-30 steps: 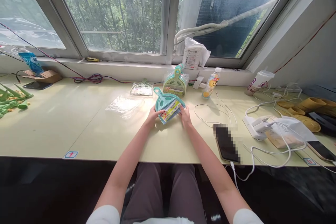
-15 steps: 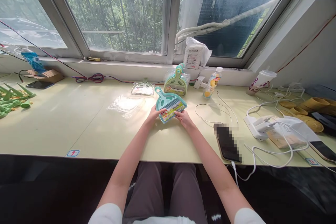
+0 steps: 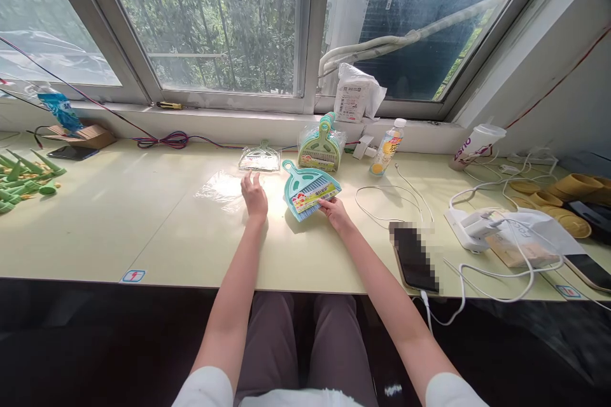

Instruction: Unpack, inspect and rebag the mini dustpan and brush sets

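Observation:
My right hand [image 3: 335, 213] pinches the lower right corner of a teal mini dustpan [image 3: 296, 180], which has a small brush and a yellow printed label [image 3: 315, 198] on it. The dustpan is tilted, with its handle toward the upper left. My left hand [image 3: 254, 196] is off the dustpan, fingers raised and slightly apart, with nothing seen in it. Beside it a crumpled clear plastic bag [image 3: 220, 188] lies on the table. Just beyond my left fingers is a bagged dustpan set [image 3: 260, 159]. A stack of green dustpan sets [image 3: 321, 151] leans near the wall.
On the pale table [image 3: 157, 222], a drink bottle [image 3: 386, 147] stands behind a thin white cable. To the right lie a phone [image 3: 413, 261], a power strip [image 3: 465, 232] and tangled white cables. A paper cup [image 3: 477, 147] is farther back. Green plastic pieces [image 3: 28, 181] are piled at far left.
My left hand has let go of the dustpan and moved left toward the clear bag. My right hand still holds the dustpan in nearly the same place.

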The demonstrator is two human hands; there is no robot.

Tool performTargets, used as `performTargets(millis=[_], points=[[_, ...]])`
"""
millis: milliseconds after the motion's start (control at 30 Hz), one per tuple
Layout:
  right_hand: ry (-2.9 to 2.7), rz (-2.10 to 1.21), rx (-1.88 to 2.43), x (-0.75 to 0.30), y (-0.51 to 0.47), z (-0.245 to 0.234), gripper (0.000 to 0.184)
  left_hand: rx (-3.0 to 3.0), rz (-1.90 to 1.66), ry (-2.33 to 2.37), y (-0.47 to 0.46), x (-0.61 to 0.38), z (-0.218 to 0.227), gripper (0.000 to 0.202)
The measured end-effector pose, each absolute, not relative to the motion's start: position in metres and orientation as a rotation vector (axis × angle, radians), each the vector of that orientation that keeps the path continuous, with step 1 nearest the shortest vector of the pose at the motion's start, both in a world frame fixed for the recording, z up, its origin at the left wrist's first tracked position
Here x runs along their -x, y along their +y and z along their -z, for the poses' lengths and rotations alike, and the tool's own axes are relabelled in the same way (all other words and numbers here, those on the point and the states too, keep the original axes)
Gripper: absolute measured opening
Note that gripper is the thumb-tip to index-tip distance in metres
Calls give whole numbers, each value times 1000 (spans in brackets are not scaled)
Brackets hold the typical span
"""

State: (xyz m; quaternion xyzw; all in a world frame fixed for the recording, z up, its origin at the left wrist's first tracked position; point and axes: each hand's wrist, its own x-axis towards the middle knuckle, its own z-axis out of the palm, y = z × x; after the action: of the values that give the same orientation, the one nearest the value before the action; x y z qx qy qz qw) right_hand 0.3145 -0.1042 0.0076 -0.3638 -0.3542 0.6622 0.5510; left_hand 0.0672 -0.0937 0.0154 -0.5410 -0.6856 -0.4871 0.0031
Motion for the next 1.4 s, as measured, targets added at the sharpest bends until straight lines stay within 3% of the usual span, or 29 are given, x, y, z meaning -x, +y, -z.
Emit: performTargets(millis=[100, 267, 700, 967, 1267, 1400], points=[[-851, -1573, 842, -316, -104, -7, 27, 1781, 1239, -2334, -94, -49, -9, 45], [-824, -1572, 886, -319, -103, -9, 26, 2235, 1160, -2178, -91, -53, -4, 24], [-845, -1637, 938, -325, -102, -12, 22, 2091, 1011, -2174, -99, -71, -10, 32], [-875, -1733, 978, -328, -102, -7, 25, 2117, 1201, -2248, -96, -62, -7, 33], [-891, -1741, 963, -328, -101, -4, 27, 2117, 1167, -2246, -98, -61, -9, 30], [-940, -1745, 949, -328, -100, 0, 28, 2044, 1322, -2167, -100, -62, -14, 41]])
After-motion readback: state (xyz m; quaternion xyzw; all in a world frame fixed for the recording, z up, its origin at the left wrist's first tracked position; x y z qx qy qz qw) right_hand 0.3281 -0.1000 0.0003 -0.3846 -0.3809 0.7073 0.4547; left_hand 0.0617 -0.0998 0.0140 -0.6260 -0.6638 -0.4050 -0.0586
